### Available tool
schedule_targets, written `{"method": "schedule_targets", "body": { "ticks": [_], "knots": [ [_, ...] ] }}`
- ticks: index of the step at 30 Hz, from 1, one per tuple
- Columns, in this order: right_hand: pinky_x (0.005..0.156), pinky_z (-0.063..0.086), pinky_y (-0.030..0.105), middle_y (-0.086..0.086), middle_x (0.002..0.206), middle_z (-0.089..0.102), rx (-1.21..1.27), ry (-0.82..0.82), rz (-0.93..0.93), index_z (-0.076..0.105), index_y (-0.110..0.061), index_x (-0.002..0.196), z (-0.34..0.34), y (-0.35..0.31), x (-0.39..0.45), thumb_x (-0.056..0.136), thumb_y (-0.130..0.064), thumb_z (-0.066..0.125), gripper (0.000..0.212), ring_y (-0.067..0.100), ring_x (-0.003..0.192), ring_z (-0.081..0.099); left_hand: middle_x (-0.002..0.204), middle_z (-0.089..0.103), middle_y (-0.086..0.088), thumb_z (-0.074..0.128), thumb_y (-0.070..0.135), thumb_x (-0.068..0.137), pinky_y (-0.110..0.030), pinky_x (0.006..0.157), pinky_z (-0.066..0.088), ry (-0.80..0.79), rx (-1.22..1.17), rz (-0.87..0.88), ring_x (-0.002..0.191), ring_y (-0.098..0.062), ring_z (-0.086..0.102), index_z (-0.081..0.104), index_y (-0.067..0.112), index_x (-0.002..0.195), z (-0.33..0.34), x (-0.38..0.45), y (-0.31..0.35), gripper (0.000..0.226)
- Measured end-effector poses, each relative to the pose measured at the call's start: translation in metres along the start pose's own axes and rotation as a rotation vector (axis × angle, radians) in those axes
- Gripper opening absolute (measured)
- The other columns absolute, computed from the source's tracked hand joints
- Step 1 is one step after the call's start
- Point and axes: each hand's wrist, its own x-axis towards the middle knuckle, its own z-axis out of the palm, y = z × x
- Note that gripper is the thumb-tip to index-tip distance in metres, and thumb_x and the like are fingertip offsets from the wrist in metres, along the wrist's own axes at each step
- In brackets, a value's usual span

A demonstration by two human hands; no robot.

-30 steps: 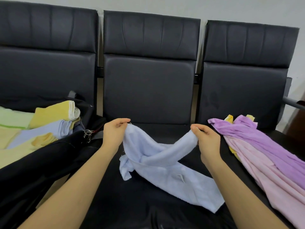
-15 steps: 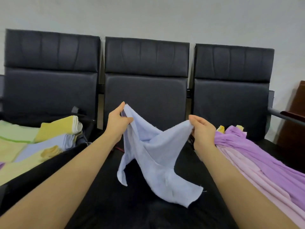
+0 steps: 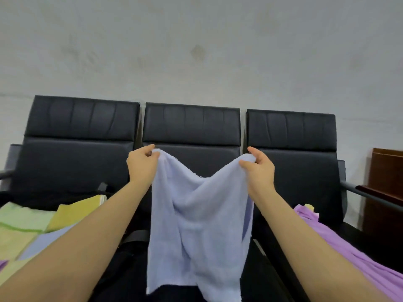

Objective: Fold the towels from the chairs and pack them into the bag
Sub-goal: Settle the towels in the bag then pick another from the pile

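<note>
A pale blue towel (image 3: 198, 225) hangs in the air in front of the middle chair (image 3: 192, 125). My left hand (image 3: 141, 164) pinches its upper left corner and my right hand (image 3: 259, 168) pinches its upper right corner. The top edge sags between them and the cloth hangs down with loose folds. A black bag (image 3: 130, 243) lies on the left chair's seat, partly behind my left forearm, with folded green, yellow and blue towels (image 3: 32, 223) in it. Unfolded purple towels (image 3: 340, 243) lie on the right chair's seat.
Three black padded chairs stand in a row against a grey wall (image 3: 196, 51). A metal armrest (image 3: 370, 192) juts out on the right, with a dark brown wooden cabinet (image 3: 386, 182) beyond it. Another armrest (image 3: 6, 173) is at the far left.
Both hands have lifted the blue towel off the middle seat up to backrest height, and it now hangs spread between them. The view has tilted upward.
</note>
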Motion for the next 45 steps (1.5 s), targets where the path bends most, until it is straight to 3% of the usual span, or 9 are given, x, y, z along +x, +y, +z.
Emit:
{"method": "schedule_targets", "body": {
  "ticks": [6,12,15,19,26,30,33,37,45],
  "knots": [
    [0.088,0.046,0.028,0.005,0.112,0.062,-0.299,0.004,-0.174,0.063,-0.013,0.110,-0.013,-0.001,0.003,0.087,-0.005,0.060,0.024,0.016,0.101,0.056,0.089,0.070,0.000,0.057,0.004,0.085,-0.030,0.082,0.051,0.014,-0.056,-0.077,0.083,-0.015,0.063,0.072,0.015,0.106,-0.010,-0.002,0.004,0.029],
    [0.062,0.043,0.018,0.002,0.078,0.066,-0.285,0.097,-0.156,0.070,-0.015,0.084,-0.027,0.010,0.001,0.088,-0.007,0.057,0.016,0.013,0.075,0.059,0.096,0.068,-0.010,0.061,-0.007,0.081,-0.034,0.080,0.054,-0.028,-0.245,-0.233,0.090,-0.026,0.064,0.073,0.010,0.095,-0.011,-0.006,0.001,0.025],
    [0.070,0.046,0.022,-0.001,0.086,0.065,-0.171,0.191,-0.089,0.069,-0.015,0.094,-0.033,0.009,0.004,0.088,-0.008,0.060,0.013,0.017,0.087,0.060,0.098,0.065,-0.010,0.055,-0.012,0.082,-0.025,0.060,0.048,0.012,-0.343,-0.295,0.078,-0.020,0.060,0.071,0.008,0.103,-0.011,-0.007,0.005,0.032],
    [0.086,0.049,0.031,0.001,0.096,0.066,0.004,0.221,0.018,0.067,-0.013,0.101,-0.033,0.002,0.011,0.088,-0.009,0.063,0.015,0.017,0.091,0.062,0.087,0.062,-0.002,0.050,-0.009,0.088,-0.021,0.058,0.046,0.075,-0.467,-0.337,0.072,-0.018,0.059,0.068,0.009,0.110,-0.009,-0.006,0.009,0.033],
    [0.086,0.038,0.025,0.003,0.122,0.050,-0.224,0.076,-0.105,0.052,-0.011,0.131,-0.026,-0.016,0.020,0.087,0.009,0.047,0.049,0.015,0.108,0.047,0.145,0.044,-0.005,0.057,-0.006,0.087,-0.030,0.098,0.040,-0.049,-0.113,-0.092,0.128,-0.025,0.046,0.044,0.012,0.141,-0.002,0.004,0.015,0.059],
    [0.072,0.040,0.018,0.011,0.111,0.061,-0.432,0.134,-0.185,0.062,-0.004,0.118,-0.028,-0.016,0.021,0.092,0.003,0.047,0.030,0.017,0.092,0.053,0.143,0.046,-0.009,0.050,-0.008,0.087,-0.024,0.070,0.043,0.006,0.122,0.005,0.106,-0.027,0.058,0.046,0.007,0.140,-0.004,0.008,0.017,0.056],
    [0.068,0.039,0.019,0.004,0.089,0.059,-0.478,0.159,-0.207,0.067,-0.001,0.107,-0.034,-0.012,0.021,0.094,-0.006,0.053,0.019,0.017,0.083,0.055,0.137,0.051,-0.017,0.048,-0.003,0.090,-0.024,0.082,0.041,-0.016,0.213,0.038,0.117,-0.032,0.053,0.052,0.000,0.133,-0.007,0.011,0.012,0.043],
    [0.073,0.042,0.030,0.006,0.093,0.062,-0.470,0.212,-0.166,0.067,-0.005,0.105,-0.037,-0.004,0.021,0.095,-0.014,0.056,0.018,0.020,0.085,0.057,0.076,0.060,-0.011,0.050,0.003,0.090,-0.037,0.069,0.045,-0.050,0.234,0.106,0.075,-0.026,0.054,0.068,0.001,0.085,-0.008,0.012,0.005,0.019],
    [0.074,0.043,0.036,0.001,0.106,0.042,-0.436,0.317,-0.092,0.060,-0.014,0.092,-0.038,0.003,0.019,0.090,-0.019,0.065,0.007,0.023,0.091,0.053,0.086,0.066,-0.008,0.060,0.015,0.088,-0.032,0.069,0.044,-0.008,0.277,0.069,0.079,-0.020,0.057,0.069,0.004,0.090,-0.013,0.008,-0.002,0.013]
  ]
}}
